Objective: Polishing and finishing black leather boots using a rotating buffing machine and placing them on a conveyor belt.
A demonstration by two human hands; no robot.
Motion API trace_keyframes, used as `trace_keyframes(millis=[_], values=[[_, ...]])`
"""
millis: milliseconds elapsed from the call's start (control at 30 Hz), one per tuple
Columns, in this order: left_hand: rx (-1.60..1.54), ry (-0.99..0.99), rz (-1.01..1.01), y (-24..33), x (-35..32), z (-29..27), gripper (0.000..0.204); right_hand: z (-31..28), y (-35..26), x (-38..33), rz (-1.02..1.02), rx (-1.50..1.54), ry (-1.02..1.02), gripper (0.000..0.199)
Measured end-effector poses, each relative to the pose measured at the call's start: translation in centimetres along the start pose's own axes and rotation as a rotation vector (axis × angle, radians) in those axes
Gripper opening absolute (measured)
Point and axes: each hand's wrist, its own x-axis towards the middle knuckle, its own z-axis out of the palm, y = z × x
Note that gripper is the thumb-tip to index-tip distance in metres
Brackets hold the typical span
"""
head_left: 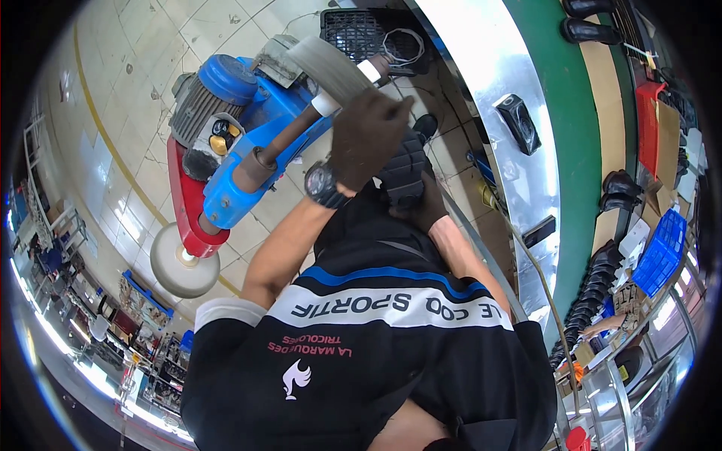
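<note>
My left hand (367, 139), in a dark brown glove with a black watch at the wrist, is closed at the lower edge of a grey buffing wheel (331, 69). Just under it a black ribbed piece that looks like a shoe (401, 171) is tilted in front of my body. My right hand (430, 201), also in a dark glove, grips the lower end of this shoe from the right. Its fingers are partly hidden by the shoe. The left fingers are curled over the shoe's upper part, and I cannot tell whether the shoe touches the wheel.
The blue polishing machine (248, 177) has a motor (207, 94), a red belt guard (184, 195) and a second pale wheel (184, 259). A black crate (350, 34) stands beyond it. At right, a metal-edged green conveyor (579, 150) bears black shoes (590, 30). Another person's hand (605, 325) shows far right.
</note>
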Motion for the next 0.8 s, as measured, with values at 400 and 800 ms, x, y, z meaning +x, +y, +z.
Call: trace_keyframes(millis=[400, 800], values=[[-0.465, -0.430, 0.729, 9.9, 2.7, 3.9, 0.008, 0.9, -1.0, 0.5, -0.916, -1.117, -0.180, 0.047], [-0.462, 0.228, -0.876, 7.5, -9.4, 4.5, 0.029, 1.0, -7.6, -7.6, -0.034, 0.049, -0.209, 0.043]])
